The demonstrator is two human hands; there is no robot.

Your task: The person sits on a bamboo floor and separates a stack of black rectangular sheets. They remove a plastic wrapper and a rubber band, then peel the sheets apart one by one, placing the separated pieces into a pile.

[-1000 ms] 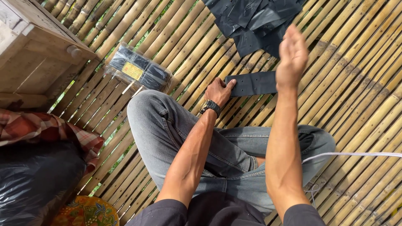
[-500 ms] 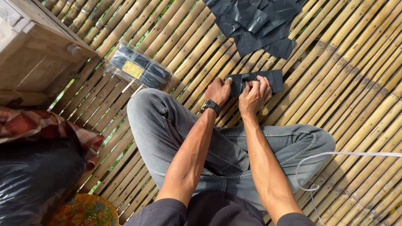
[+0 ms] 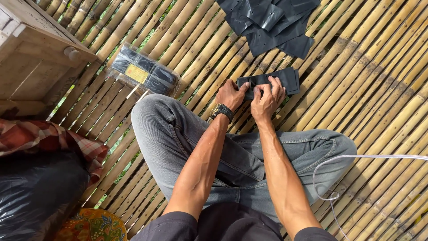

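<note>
Black plastic bag [image 3: 285, 78] flat on bamboo floor [image 3: 365, 111], pinched under left hand [image 3: 231, 94] and right hand [image 3: 266, 99] fingers

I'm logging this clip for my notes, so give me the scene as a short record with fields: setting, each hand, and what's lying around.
setting: person sitting cross-legged on a bamboo slat floor
left hand: wristwatch on the wrist, fingers on the left end of a flat black plastic bag stack
right hand: pressed on the same stack, fingers pinching its top
ahead: loose pile of black bags
left: clear-wrapped bundle of black bags, wooden box
right: white cord
</note>
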